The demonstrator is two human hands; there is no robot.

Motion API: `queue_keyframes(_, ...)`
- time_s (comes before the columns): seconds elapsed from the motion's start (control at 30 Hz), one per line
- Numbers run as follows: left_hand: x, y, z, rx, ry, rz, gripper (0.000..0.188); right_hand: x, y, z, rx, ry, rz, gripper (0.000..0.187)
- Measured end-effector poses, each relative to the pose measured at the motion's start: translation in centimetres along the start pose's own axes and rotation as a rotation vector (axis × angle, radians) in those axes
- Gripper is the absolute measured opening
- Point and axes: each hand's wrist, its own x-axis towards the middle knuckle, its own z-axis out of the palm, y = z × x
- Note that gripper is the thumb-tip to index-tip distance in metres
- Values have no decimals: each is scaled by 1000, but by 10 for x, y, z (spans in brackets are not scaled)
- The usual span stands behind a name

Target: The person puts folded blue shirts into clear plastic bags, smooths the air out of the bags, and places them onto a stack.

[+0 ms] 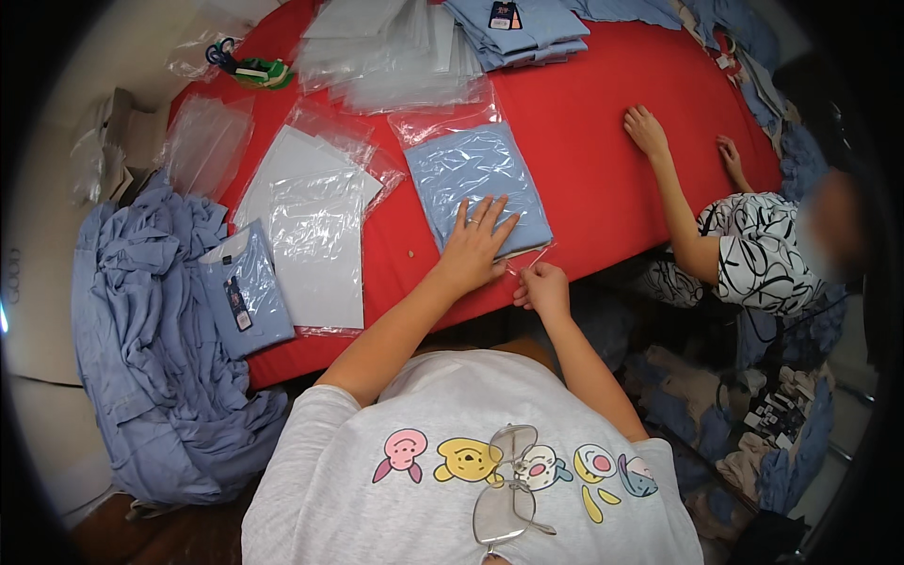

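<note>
Bagged shirt (468, 174) near table (598, 193) edge, room rightward

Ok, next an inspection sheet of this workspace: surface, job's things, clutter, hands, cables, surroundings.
Surface: red cloth, partly covered.
Job's things: folded blue garment inside a clear bag, lying flat.
Clutter: stacked clear bags, scissors beside a green object, heaped blue garments at left.
Hands: left hand spread on the bagged garment; right hand pinching plastic at its near edge.
Cables: thin dark line at far left, possibly one.
Surroundings: co-worker at right.
</note>
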Motion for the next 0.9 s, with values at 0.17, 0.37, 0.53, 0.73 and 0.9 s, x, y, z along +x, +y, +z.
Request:
queue_keyframes(0.17, 37, -51, 4, 80, 209, -51, 65, 0, -11, 0, -113, -1, -27, 22)
queue_keyframes(0.37, 12, -47, 18, 56, 72, 45, 33, -37, -23, -14, 29, -360, 265, 32)
queue_keyframes(0.53, -29, -20, -12, -329, -119, -9, 22, -45, -48, -26, -65, -318, -315, 27)
queue_keyframes(0.73, 48, -55, -18, -199, 384, -273, 55, 42, -155, 40, -462, 144, -1067, 49)
queue_keyframes(0.9, 80, -101, 7, -48, 255, -423, 65, 124, -162, 71, -726, 180, -1038, 63)
